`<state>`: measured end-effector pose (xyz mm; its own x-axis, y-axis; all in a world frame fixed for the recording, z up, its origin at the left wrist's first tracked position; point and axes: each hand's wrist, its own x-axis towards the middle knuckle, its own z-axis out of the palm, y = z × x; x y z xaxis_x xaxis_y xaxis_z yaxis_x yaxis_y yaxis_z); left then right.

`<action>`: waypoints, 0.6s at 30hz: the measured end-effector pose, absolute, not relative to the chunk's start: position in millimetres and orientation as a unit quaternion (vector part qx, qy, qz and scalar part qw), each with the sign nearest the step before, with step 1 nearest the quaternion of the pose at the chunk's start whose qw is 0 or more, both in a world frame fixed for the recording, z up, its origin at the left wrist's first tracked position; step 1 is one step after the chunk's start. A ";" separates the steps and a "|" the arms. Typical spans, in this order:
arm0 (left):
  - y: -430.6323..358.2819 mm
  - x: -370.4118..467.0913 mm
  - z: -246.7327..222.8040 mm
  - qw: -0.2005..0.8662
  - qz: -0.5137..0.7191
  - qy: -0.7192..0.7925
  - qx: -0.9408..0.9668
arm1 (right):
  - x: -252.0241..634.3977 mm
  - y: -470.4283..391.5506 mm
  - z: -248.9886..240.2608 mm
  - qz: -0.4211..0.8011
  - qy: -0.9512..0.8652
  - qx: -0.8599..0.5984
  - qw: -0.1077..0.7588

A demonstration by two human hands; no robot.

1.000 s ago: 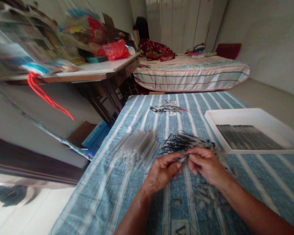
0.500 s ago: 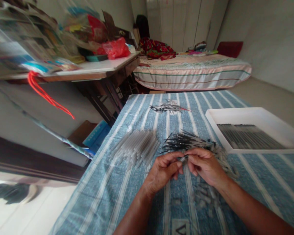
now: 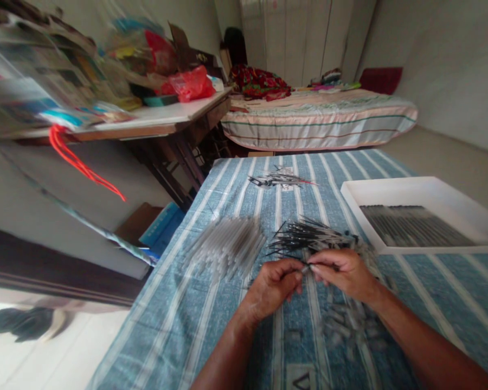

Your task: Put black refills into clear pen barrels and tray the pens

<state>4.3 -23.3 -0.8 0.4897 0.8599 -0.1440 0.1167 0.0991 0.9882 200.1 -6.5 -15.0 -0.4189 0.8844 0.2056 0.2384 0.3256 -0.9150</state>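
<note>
My left hand pinches a small greyish piece between thumb and fingertips; its kind is too small to make out. Close against it, my right hand grips a thin dark stick, like a pen refill, whose ends the fingers mostly hide. The fingertips of both hands nearly meet. Just beyond them lies a heap of black-tipped thin sticks. To the left is a stack of translucent grey tubes. Short clear grey pieces are scattered under and beside my right forearm.
A white tray at the right holds a row of dark-ended grey tubes. More thin sticks lie farther back on the striped cloth. A cluttered desk stands at left; a bed is behind.
My right hand has shifted slightly right and its fingers have straightened around the thin dark stick. My left hand has dropped slightly and still pinches.
</note>
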 end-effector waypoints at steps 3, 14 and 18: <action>-24.7 6.3 -0.4 0.594 0.283 0.429 0.619 | 201.6 -6.4 -10.7 0.377 -0.767 -0.389 0.344; -22.7 6.0 7.7 0.536 0.254 0.459 0.662 | 200.6 -1.8 -12.7 0.404 -0.756 -0.411 0.310; -20.4 5.4 8.6 0.525 0.240 0.462 0.673 | 196.0 -1.8 -10.8 0.393 -0.753 -0.420 0.319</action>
